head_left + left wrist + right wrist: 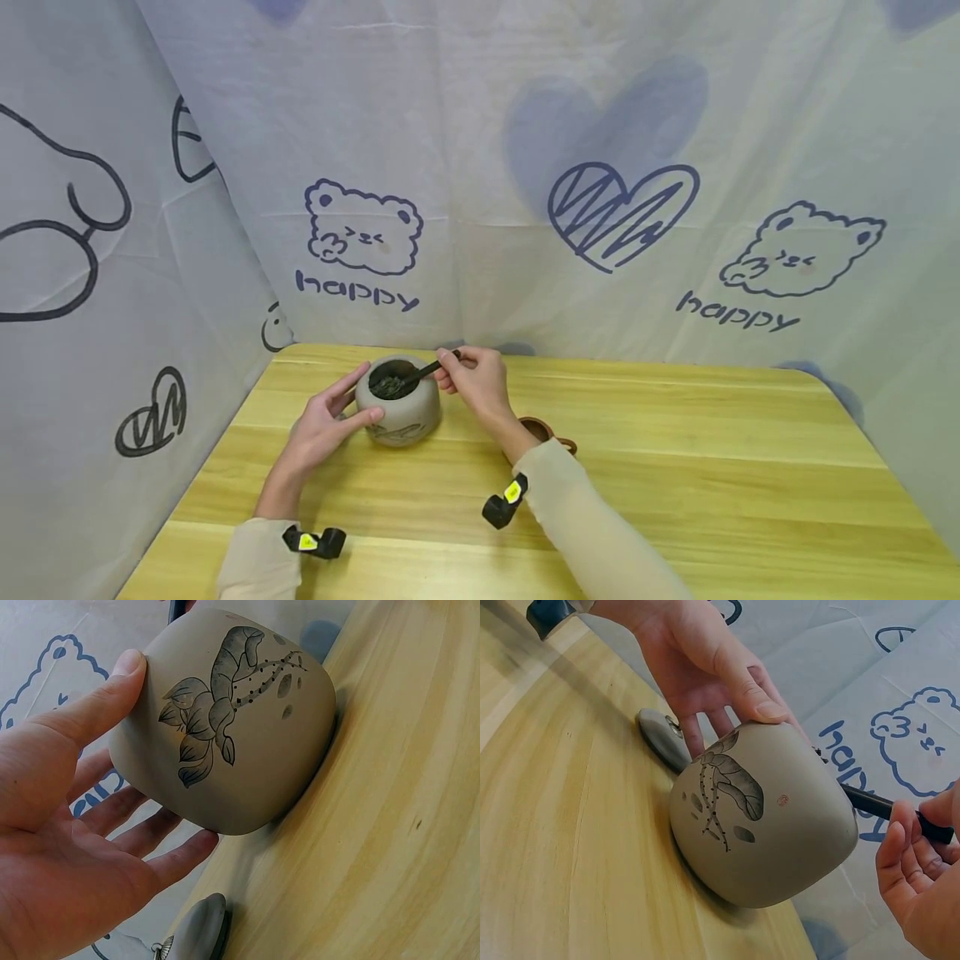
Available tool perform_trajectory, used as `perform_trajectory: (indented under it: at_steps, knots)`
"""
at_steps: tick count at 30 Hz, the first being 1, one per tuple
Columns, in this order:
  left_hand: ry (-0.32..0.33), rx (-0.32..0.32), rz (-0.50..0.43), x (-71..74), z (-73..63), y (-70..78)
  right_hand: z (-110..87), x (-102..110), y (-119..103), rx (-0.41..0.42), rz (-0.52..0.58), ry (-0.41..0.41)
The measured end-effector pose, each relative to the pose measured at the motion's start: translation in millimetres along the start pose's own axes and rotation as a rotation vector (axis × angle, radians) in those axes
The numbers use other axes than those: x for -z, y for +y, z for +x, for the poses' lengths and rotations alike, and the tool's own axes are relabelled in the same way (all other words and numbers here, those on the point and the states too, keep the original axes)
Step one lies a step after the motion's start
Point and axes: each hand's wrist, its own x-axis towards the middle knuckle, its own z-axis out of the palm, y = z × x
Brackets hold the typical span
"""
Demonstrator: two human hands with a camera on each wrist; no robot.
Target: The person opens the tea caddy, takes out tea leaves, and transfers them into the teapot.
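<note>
A round grey jar (408, 417) with a painted lotus design is on the wooden table, dark loose leaves (388, 386) visible inside its mouth. My left hand (324, 425) holds the jar from the left, thumb at the front near the rim and fingers around the far side. With the thumb and fingers of my right hand (480, 383) I pinch the slim handle of a dark scoop (426, 372). It slants down into the jar, and its lower end is among the leaves, partly hidden. In the right wrist view only the scoop's handle (870, 802) shows outside the jar.
A grey lid (199, 930) with a small metallic knob lies beside the jar, near my left fingers. A brown cup or small pitcher (537, 428) stands partly behind my right forearm. Printed cloth (487, 275) hangs along the table's back edge (637, 360).
</note>
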Motion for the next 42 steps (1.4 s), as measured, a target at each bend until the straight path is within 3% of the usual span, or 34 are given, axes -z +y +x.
perform_trajectory:
  at_steps: [4, 12, 42]
  knots:
    - [-0.001, -0.003, -0.005, -0.5, 0.1, -0.1, -6.7, 3, -13, 0.005, -0.004, -0.008]
    - [-0.004, -0.002, -0.004, -1.2, 1.6, 0.6, 6.8, 6, 12, 0.009, 0.024, 0.028]
    - [-0.010, -0.017, -0.019, 0.3, 2.7, -0.8, 2.3, 28, -1, 0.097, 0.034, 0.034]
